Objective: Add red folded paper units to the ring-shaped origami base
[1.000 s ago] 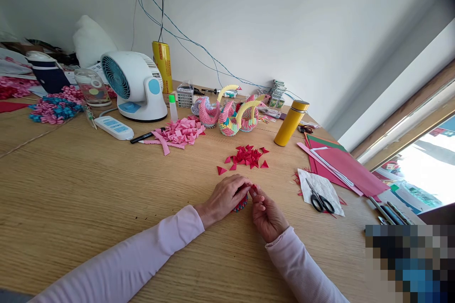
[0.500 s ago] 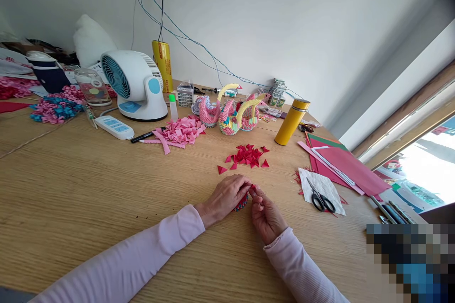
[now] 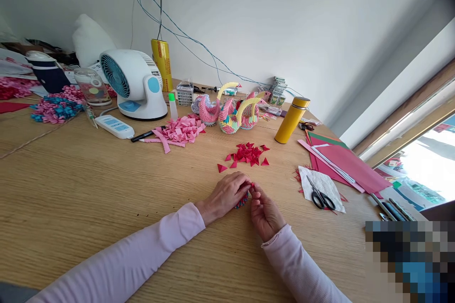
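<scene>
Under my left hand (image 3: 227,195) is a small ring of folded red and blue paper pieces (image 3: 242,201), mostly hidden by the fingers. That hand is closed over it. My right hand (image 3: 266,213) pinches a small red folded paper triangle (image 3: 252,184) at the ring's upper right edge, with fingertips of both hands close together there. Just beyond the hands lies a loose pile of red paper triangles (image 3: 248,154), a few of them scattered on its near side.
Pink paper strips (image 3: 185,130), paper swans (image 3: 229,116), a white fan (image 3: 138,83) and a yellow flask (image 3: 292,120) stand farther back on the wooden table (image 3: 106,189). At right are scissors (image 3: 322,198) on a white cloth and red paper sheets (image 3: 355,165).
Both hands stay almost in place at the ring, with only slight finger movement. The view has shifted very slightly.
</scene>
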Tool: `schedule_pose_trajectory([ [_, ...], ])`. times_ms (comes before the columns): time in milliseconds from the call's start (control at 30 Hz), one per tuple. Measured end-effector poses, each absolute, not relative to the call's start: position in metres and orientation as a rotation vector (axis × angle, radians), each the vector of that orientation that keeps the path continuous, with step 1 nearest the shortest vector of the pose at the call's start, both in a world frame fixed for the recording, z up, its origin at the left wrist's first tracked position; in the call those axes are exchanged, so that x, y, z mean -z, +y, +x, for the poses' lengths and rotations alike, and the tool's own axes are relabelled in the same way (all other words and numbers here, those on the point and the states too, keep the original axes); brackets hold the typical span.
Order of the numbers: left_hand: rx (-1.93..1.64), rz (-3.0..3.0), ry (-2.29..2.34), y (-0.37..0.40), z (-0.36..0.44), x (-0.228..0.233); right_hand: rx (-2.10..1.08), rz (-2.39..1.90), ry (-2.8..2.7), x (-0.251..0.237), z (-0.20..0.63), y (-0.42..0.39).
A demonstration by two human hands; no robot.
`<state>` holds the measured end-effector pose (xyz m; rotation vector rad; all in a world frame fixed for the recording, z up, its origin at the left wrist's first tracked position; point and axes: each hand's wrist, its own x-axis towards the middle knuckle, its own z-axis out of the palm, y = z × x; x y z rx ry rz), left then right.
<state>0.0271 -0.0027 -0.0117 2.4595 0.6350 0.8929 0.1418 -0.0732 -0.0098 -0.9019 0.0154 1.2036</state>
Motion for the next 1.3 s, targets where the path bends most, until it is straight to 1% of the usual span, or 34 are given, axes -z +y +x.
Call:
schedule_pose_trajectory([
  [100, -0.936, 2.371, 0.562, -0.001, 0.023, 0.011, -1.145, -0.943, -0.133, -0.001, 0.149, -0.075],
  [200, -0.990, 2.271, 0.522, 0.000, 0.021, 0.014, -1.086, -0.965, -0.402, -0.010, 0.152, -0.078],
  [367, -0.983, 2.161, 0.548, 0.002, 0.016, 0.023, -1.018, -1.091, -0.902, -0.006, 0.149, -0.078],
  [600, -0.709, 2.117, 0.549, 0.001, -0.014, 0.020, -0.955, -1.193, -1.127, 0.002, 0.150, -0.074],
  [733, -0.719, 2.127, 0.590, -0.002, -0.016, 0.015, -0.800, -1.231, -1.261, -0.003, 0.146, -0.076],
  [833, -0.761, 2.145, 0.564, -0.003, -0.013, 0.016, -0.647, -1.241, -1.461, -0.005, 0.140, -0.077],
  [900, -0.785, 2.156, 0.543, -0.004, -0.012, 0.017, -0.610, -1.256, -1.569, -0.005, 0.139, -0.077],
  [1067, -0.741, 2.179, 0.532, -0.002, -0.015, 0.016, -0.638, -1.293, -1.573, 0.000, 0.143, -0.074],
  [1300, -0.660, 2.221, 0.406, 0.004, -0.025, 0.002, -0.799, -1.226, -1.457, 0.001, 0.148, -0.071],
])
